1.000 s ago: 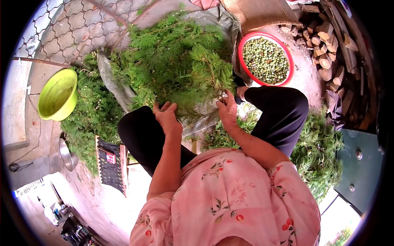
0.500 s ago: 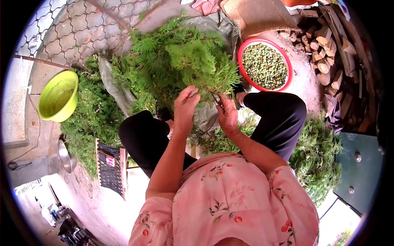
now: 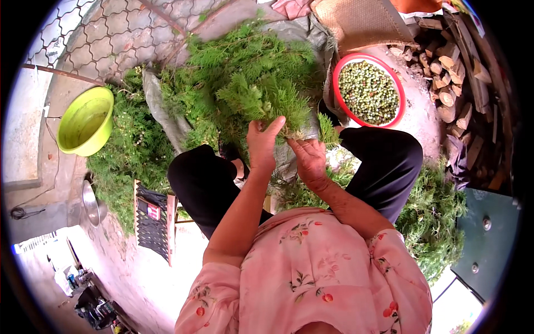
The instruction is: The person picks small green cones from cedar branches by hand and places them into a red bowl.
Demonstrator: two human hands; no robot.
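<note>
A feathery green evergreen branch [image 3: 258, 103] rises in front of me between my knees. My left hand [image 3: 263, 147] is closed around its lower part, thumb stretched along it toward the right. Just beside it, my right hand [image 3: 309, 161] pinches at the stem's lower end, its fingertips partly hidden. A small green sprig [image 3: 328, 131] shows beyond the right fingers; I cannot tell whether it is held. Behind the branch lies a heap of similar cut branches [image 3: 222, 61] on a grey sheet [image 3: 161, 106].
At right stands a red-rimmed basin [image 3: 337, 83] of small green seed cones [image 3: 368, 92], near stacked firewood [image 3: 445, 83] and a woven mat [image 3: 356, 25]. A yellow-green tub [image 3: 83, 119], a metal bowl [image 3: 92, 205] and a small chair [image 3: 153, 220] are at left. More greenery [image 3: 428, 217] lies at right.
The branch has tilted back toward me and left, and my left hand has closed on its lower part. My right hand has turned, knuckles upward. The whole view has shifted slightly.
</note>
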